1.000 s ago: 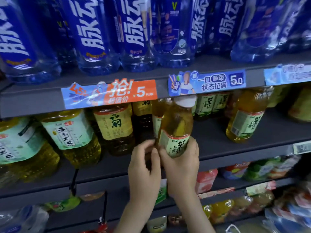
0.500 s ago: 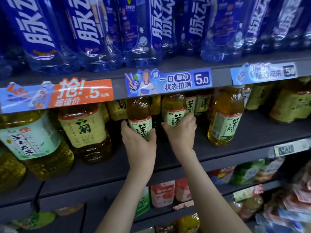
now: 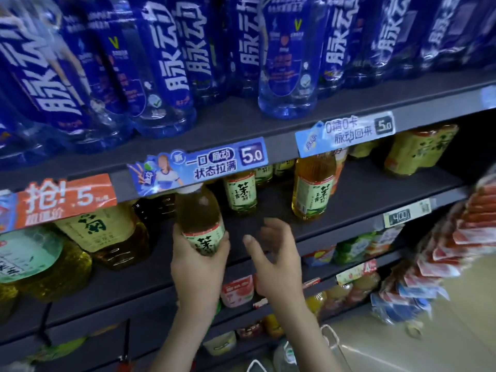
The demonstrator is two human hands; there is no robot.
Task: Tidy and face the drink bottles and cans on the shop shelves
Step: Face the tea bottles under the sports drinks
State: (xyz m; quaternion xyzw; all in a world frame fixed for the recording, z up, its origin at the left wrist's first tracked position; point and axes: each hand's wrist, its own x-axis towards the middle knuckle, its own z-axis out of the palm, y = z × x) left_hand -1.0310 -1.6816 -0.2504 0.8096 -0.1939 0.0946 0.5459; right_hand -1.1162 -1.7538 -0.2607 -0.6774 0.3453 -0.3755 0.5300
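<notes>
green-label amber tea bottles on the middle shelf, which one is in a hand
The leftmost amber tea bottle, white-capped: the left hand grips its green label. The others stand untouched further back.

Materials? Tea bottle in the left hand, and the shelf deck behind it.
The tea bottle: clear glossy plastic, likely PET; amber liquid shows through, film label. The shelf: matte dark grey, probably painted metal; thin straight front edge holds price tags.

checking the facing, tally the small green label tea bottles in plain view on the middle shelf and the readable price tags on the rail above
Small green-label tea bottles: 3 (one in the left hand, two standing)
Readable price tags: 3 (one orange, two blue)
Total: 6
</notes>
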